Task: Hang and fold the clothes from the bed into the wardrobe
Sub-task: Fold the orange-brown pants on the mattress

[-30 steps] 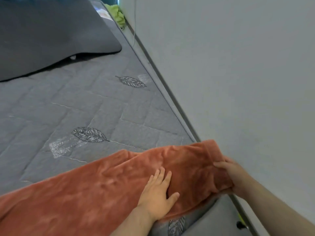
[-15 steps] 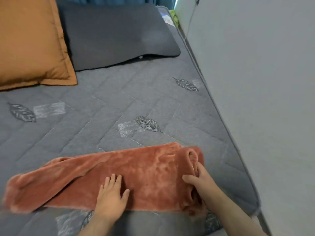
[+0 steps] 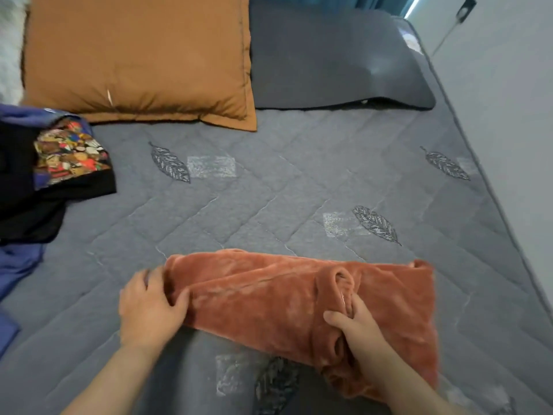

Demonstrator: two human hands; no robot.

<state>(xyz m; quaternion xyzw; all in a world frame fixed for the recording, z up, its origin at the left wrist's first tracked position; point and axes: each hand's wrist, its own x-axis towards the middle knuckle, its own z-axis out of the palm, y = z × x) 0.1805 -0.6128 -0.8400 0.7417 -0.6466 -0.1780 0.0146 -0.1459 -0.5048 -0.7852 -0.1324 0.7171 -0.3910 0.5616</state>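
A rust-orange fleece garment (image 3: 269, 304) lies folded into a band across the near part of the grey quilted bed (image 3: 269, 190). My left hand (image 3: 149, 310) grips its left end, thumb on top and fingers tucked under the edge. My right hand (image 3: 356, 324) pinches a raised fold near the garment's right half, fingers curled into the fabric. The garment's lower right corner droops toward the bed's near edge.
A pile of clothes, black with a colourful print (image 3: 59, 157) and blue fabric (image 3: 18, 265), sits at the left. An orange pillow (image 3: 137, 55) and a dark grey pillow (image 3: 335, 55) lie at the bed's head. A pale wall (image 3: 508, 115) runs along the right side.
The view swung left. The long garment has been folded shorter. My left hand went from pressing flat on the middle to gripping the left end; my right hand keeps its hold on the fold.
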